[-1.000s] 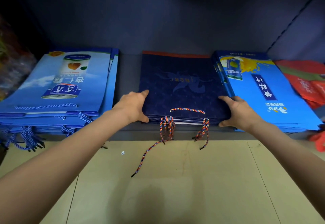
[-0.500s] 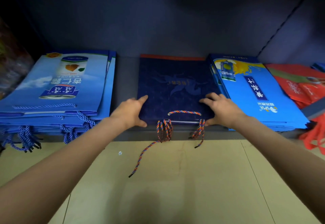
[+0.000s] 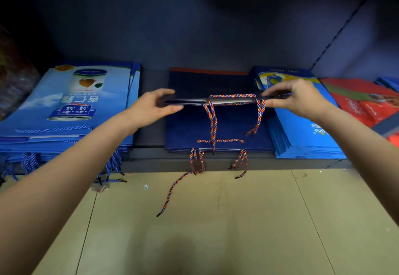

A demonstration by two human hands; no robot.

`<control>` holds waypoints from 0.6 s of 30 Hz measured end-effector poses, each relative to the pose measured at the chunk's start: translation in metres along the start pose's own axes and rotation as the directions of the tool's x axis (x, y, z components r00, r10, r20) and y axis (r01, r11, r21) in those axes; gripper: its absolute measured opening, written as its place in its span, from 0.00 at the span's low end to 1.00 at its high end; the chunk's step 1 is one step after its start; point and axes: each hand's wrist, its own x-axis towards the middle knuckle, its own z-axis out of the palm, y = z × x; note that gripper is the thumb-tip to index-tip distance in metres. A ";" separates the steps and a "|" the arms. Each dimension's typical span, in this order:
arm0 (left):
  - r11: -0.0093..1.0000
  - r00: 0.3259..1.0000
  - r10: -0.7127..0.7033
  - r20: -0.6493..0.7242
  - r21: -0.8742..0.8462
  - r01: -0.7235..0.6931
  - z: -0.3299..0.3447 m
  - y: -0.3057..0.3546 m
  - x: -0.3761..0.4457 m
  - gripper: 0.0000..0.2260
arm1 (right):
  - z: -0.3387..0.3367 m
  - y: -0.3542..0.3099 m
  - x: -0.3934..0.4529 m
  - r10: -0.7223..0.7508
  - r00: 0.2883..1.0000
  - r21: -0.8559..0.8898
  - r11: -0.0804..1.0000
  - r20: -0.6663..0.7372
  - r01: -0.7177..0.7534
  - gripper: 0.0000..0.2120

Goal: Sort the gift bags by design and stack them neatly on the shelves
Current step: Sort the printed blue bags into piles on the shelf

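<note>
Navy bags (image 3: 228, 99), a thin bundle of them, hung level between my hands above the navy stack (image 3: 218, 127) on the shelf (image 3: 149, 134), long edge running left to right. At its left end my left hand (image 3: 151, 107) pinched the edge between thumb and curled fingers; at its right end my right hand (image 3: 295, 99) pinched the same edge by the rope handle (image 3: 232, 96). Both hands sat about equally near. That stack lay directly beneath, between the light-blue pile (image 3: 67, 101) and the blue pile (image 3: 302, 127), so I judged the next move a straight lowering.
</note>
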 end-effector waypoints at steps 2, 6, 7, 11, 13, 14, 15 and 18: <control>0.999 1.000 0.009 0.003 0.037 -0.009 0.000 0.000 -0.002 0.34 | 0.000 0.000 0.000 0.010 1.000 -0.011 1.000 0.014 -0.010 0.14; 0.895 0.985 -0.062 0.163 0.445 -0.017 0.017 -0.014 -0.016 0.47 | 0.024 0.014 -0.010 -0.002 0.979 -0.210 0.977 0.204 0.045 0.24; 0.833 0.975 -0.098 0.198 0.552 -0.029 0.025 -0.019 -0.020 0.48 | 0.036 0.018 -0.013 -0.005 0.965 -0.284 0.955 0.264 0.083 0.28; 0.615 0.983 -0.057 0.175 0.781 -0.103 0.038 -0.029 -0.023 0.42 | 0.069 0.021 -0.017 0.028 0.927 -0.438 0.886 0.374 0.150 0.36; 0.663 0.990 -0.008 0.141 0.742 -0.101 0.026 -0.025 -0.021 0.38 | 0.069 0.020 -0.014 0.028 0.926 -0.472 0.866 0.376 0.165 0.36; 0.724 0.992 -0.002 0.130 0.684 -0.088 0.020 -0.021 -0.023 0.36 | 0.065 0.020 -0.012 0.022 0.930 -0.467 0.869 0.366 0.163 0.36; 0.787 0.993 0.000 0.119 0.612 -0.073 0.014 -0.016 -0.025 0.34 | 0.059 0.021 -0.012 0.014 0.938 -0.447 0.882 0.347 0.152 0.35; 0.863 0.993 0.030 0.110 0.499 -0.082 0.008 -0.009 -0.029 0.32 | 0.048 0.023 -0.011 0.004 0.956 -0.395 0.911 0.293 0.117 0.33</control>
